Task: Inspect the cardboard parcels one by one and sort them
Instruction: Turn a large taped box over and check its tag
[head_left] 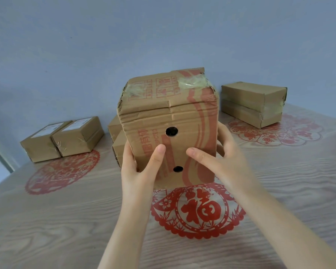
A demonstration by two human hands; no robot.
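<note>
A tall cardboard parcel (169,113) with red print, clear tape and two round holes is held upright above the table's middle. My left hand (138,167) grips its lower left edge, thumb on the front face. Gripping the lower right side is my right hand (219,158), its thumb across the front and its fingers behind. Two labelled parcels (66,138) lie side by side at the back left. One parcel (254,103) sits at the back right. More parcels (116,140) are partly hidden behind the held one.
The wood-grain table (66,220) carries red paper-cut circles: one (198,210) under the held parcel, one at the left (60,171), one at the right (275,133). A blue-grey wall (163,35) stands behind. The table's left edge (2,183) is near.
</note>
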